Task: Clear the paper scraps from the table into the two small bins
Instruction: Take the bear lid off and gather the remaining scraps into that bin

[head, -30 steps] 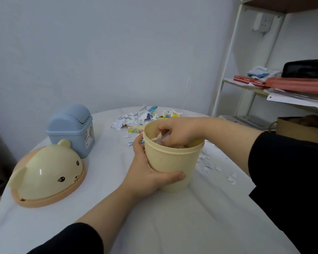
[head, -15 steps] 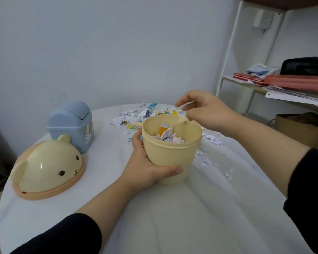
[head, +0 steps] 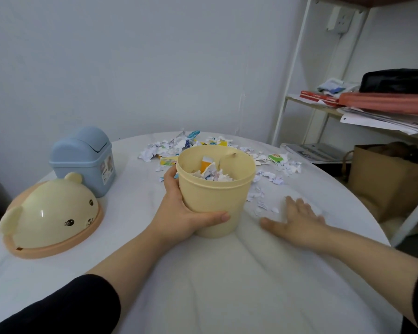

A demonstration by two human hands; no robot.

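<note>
Scraps (head: pixel 268 179): small, torn, white, some colour-printed.

We note soft, even, dim-cool light; faint shadows only. A small glare streak marks the cream bear-faced dome lid (head: pixel 50 213). Wide-angle bending shows at edges.

The open bin (head: pixel 212 203) is plain pale yellow. The swing-lid bin (head: pixel 82 160) is light blue with a small white printed label. The bear-face lid (head: pixel 51 215) is cream with black eyes and mouth and a peach rim. The paper scraps (head: pixel 155 150) are mostly white, some printed in yellow, blue and green. The tablecloth (head: pixel 227 297) is white, the sleeves (head: pixel 65 307) black, the paper bag (head: pixel 384 184) brown and the books (head: pixel 319 96) red.
</note>
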